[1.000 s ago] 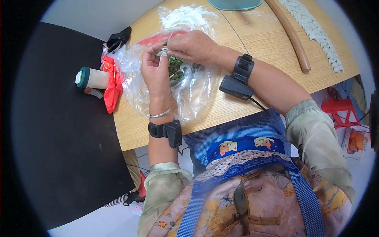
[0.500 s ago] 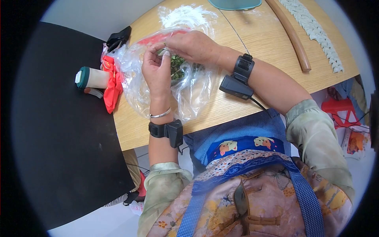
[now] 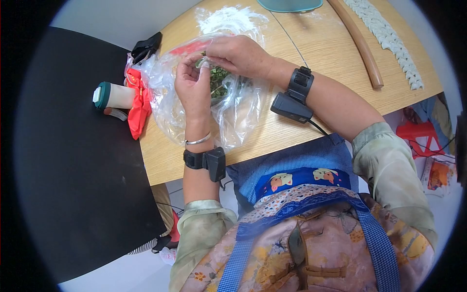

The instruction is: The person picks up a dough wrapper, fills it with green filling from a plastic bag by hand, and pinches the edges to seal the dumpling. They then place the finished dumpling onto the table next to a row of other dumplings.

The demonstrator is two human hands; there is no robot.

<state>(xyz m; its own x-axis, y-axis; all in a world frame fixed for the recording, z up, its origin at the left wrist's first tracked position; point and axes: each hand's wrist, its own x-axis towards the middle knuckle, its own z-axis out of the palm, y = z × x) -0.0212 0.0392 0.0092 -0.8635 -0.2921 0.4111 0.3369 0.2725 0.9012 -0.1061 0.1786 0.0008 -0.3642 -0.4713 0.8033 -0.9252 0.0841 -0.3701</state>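
Between the fingertips of both hands is a small whitish dumpling (image 3: 203,61) with some green at it, mostly hidden by the fingers. My left hand (image 3: 193,92) cups it from the left, thumb raised against it. From the right, my right hand (image 3: 243,54) pinches its far edge with thumb and fingers together. Below the hands lies chopped green filling (image 3: 220,82), in a container mostly hidden by a clear plastic bag (image 3: 233,119) spread around it.
White flour (image 3: 228,19) is scattered at the back. To the right lie a wooden rolling pin (image 3: 359,44) and rows of dumplings (image 3: 386,36). A teal container (image 3: 292,7) stands at the far edge. A cup (image 3: 116,96) and red bag (image 3: 139,109) are left.
My right hand has shifted very slightly, its fingers moving along the dumpling's edge. A little more of the pale green piece shows between the fingers. My left hand stays in place.
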